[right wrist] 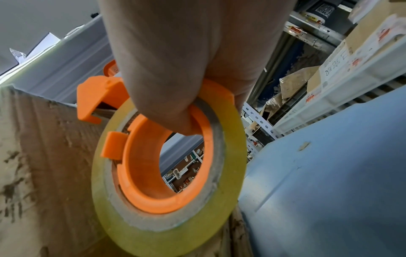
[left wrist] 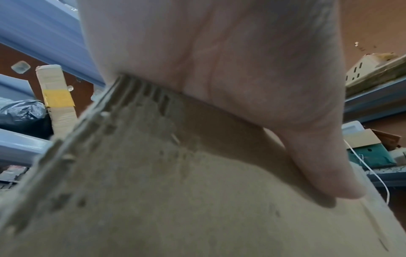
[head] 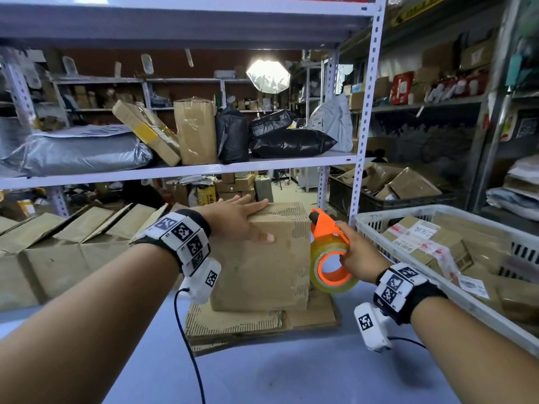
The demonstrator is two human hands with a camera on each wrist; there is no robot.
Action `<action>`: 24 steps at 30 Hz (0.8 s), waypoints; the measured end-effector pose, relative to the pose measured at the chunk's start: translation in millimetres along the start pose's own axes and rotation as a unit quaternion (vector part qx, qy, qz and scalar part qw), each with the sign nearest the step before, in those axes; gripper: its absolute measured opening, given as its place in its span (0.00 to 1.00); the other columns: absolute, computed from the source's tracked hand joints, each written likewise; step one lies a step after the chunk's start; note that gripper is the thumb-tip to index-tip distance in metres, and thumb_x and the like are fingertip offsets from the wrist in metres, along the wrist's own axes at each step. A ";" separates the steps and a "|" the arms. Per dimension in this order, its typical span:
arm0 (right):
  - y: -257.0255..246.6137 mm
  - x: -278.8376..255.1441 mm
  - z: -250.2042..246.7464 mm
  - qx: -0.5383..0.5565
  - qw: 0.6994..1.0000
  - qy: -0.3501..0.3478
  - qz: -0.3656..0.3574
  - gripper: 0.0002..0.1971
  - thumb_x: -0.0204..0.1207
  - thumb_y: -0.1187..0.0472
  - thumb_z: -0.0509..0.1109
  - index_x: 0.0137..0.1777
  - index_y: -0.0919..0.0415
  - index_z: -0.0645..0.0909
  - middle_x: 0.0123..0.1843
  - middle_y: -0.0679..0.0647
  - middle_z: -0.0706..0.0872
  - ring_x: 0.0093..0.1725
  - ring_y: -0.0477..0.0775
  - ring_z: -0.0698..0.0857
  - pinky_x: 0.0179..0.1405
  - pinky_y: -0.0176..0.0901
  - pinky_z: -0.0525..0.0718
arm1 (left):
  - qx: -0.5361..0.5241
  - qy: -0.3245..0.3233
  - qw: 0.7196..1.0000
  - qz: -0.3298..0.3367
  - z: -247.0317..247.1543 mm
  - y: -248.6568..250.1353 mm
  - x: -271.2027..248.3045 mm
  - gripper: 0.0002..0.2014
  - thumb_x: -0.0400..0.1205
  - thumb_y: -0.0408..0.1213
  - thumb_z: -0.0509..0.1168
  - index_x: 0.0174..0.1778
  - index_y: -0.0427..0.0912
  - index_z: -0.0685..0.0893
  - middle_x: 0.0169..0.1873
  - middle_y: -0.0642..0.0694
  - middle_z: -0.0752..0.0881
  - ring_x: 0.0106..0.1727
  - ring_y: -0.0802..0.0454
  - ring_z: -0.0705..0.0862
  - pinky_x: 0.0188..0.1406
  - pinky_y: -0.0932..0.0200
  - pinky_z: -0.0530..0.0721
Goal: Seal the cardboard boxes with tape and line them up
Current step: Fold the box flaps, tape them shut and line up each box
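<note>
A worn brown cardboard box (head: pixel 262 266) stands on flattened cardboard (head: pixel 248 322) in the middle of the blue table. My left hand (head: pixel 242 220) lies flat on the box's top, fingers straight, thumb down over the front face; the left wrist view shows the palm (left wrist: pixel 219 69) on the box (left wrist: pixel 153 200) edge. My right hand (head: pixel 358 252) grips an orange tape dispenser (head: pixel 326 228) with a roll of clear yellowish tape (head: pixel 332 263), held against the box's right side. In the right wrist view fingers (right wrist: pixel 167 87) curl through the tape dispenser (right wrist: pixel 142 173) ring beside the box (right wrist: pixel 44 156).
A white plastic basket (head: pixel 379 225) with labelled parcels stands at the right. Flattened and folded boxes (head: pixel 73 228) are stacked at the left. A metal shelf (head: pixel 175 170) with parcels and bags rises behind the table; its upright post (head: pixel 364 126) stands just behind the dispenser. Bare blue table (head: pixel 291 368) lies in front.
</note>
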State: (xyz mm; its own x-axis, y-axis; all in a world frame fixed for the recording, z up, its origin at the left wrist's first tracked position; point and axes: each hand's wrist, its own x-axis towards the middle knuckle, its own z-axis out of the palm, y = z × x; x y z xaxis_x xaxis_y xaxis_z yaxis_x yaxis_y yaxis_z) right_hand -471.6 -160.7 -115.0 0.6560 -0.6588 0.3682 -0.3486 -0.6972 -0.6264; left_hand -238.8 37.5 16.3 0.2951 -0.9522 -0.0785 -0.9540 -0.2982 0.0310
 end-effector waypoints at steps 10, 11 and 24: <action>18.3 -18.2 -8.1 -0.026 0.999 -0.017 0.025 0.33 0.72 0.78 0.60 0.66 0.40 0.70 0.49 0.51 0.87 0.48 0.57 0.85 0.46 0.52 0.82 | -0.011 0.004 1.000 0.008 0.0 -0.8 1.8 0.52 0.68 0.80 0.60 0.87 0.71 0.45 0.90 0.54 0.45 0.90 0.48 0.43 0.87 0.39 0.41; 20.8 -20.4 -9.4 -0.039 0.999 -0.017 0.030 0.33 0.72 0.78 0.61 0.66 0.38 0.69 0.49 0.51 0.86 0.49 0.57 0.85 0.47 0.54 0.83 | -0.012 0.003 1.000 0.008 -0.1 -1.1 2.3 0.54 0.66 0.81 0.59 0.87 0.71 0.45 0.90 0.54 0.45 0.90 0.48 0.43 0.87 0.39 0.41; -30.2 -11.6 -34.2 -0.363 0.930 -0.059 -0.014 0.31 0.72 0.72 0.59 0.72 0.43 0.70 0.44 0.53 0.75 0.43 0.61 0.80 0.29 0.44 0.66 | -0.015 0.020 1.000 -0.006 4.2 -6.6 8.3 0.50 0.69 0.80 0.63 0.85 0.74 0.47 0.89 0.58 0.49 0.89 0.46 0.47 0.84 0.34 0.45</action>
State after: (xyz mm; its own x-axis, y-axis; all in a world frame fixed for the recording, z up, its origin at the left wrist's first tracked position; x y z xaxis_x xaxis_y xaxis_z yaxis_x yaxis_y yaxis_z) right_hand -491.6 -141.7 -76.8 0.7257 -0.6317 0.2726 -0.6622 -0.7488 0.0275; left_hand -230.3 31.9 11.3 0.3096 -0.9500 -0.0393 -0.9483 -0.3116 0.0606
